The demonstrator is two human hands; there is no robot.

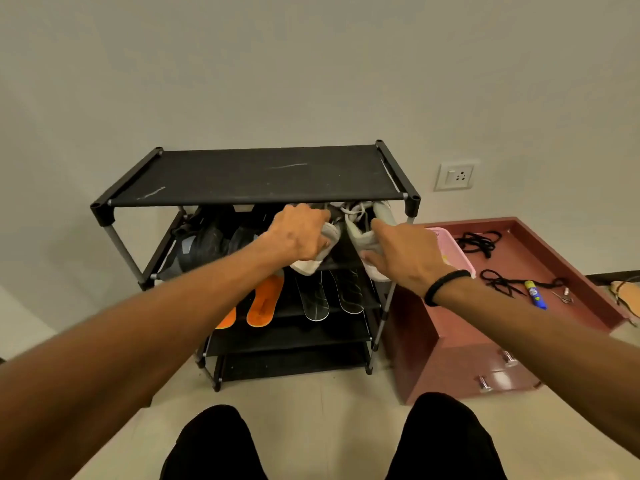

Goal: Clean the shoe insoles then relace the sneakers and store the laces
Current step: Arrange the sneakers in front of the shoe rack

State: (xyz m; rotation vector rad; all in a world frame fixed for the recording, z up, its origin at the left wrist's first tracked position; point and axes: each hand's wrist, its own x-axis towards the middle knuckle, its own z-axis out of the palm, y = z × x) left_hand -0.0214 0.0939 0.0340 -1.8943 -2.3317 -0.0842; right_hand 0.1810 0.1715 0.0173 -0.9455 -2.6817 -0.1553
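Observation:
A black shoe rack (256, 174) stands against the wall. On its second shelf, at the right, sit two white sneakers. My left hand (299, 233) grips the heel of the left white sneaker (306, 266). My right hand (405, 254) grips the heel of the right white sneaker (362, 233), whose white laces (356, 209) show under the top shelf. Dark sneakers (204, 244) fill the left of the same shelf. One shelf lower lie orange insoles (265, 301) and dark insoles (329, 296). Black laces (479, 242) lie on the maroon cabinet.
A maroon cabinet (457, 358) stands right of the rack, carrying a pink basket (450, 252), more black laces (502, 282), a blue tube (535, 294) and small scissors (562, 296). A wall socket (454, 176) is above it. My knees (214, 441) are at the bottom.

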